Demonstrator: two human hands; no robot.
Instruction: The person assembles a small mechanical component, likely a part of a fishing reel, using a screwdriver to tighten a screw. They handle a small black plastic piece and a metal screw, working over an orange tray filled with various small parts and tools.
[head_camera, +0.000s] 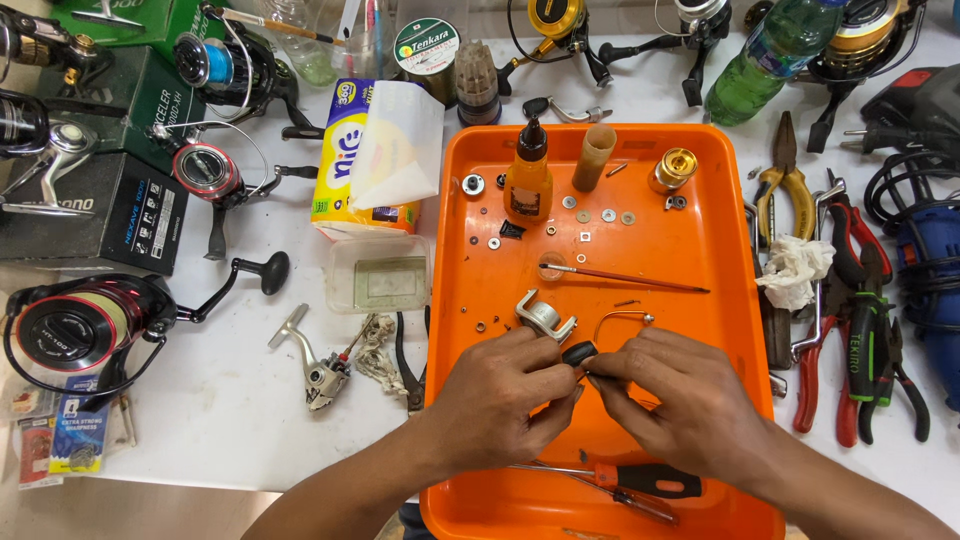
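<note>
Reel part: a small black knob-like piece is pinched between both hands, just above the middle of an orange tray.
Handling: by its look it is light, rigid and smooth, probably slippery if oiled; a fingertip pinch on its sides seems the safest hold.
Left hand: its grip is closed, thumb and fingers pressed onto the black piece from the left, just below a grey metal reel bracket.
Right hand: its grip is pressed together too, fingertips meeting the same piece from the right; whether it also holds a thin pin cannot be told.
Close by: a bent bail wire lies just beyond the right hand, and a fine brush further up.
Front of tray: a screwdriver with a black-and-orange handle rests near the wrists.
Far end of tray: an orange oil bottle, a tan tube, a gold spool and scattered washers.
Worktop: white, with spinning reels to the left and red-handled pliers to the right of the tray.
</note>
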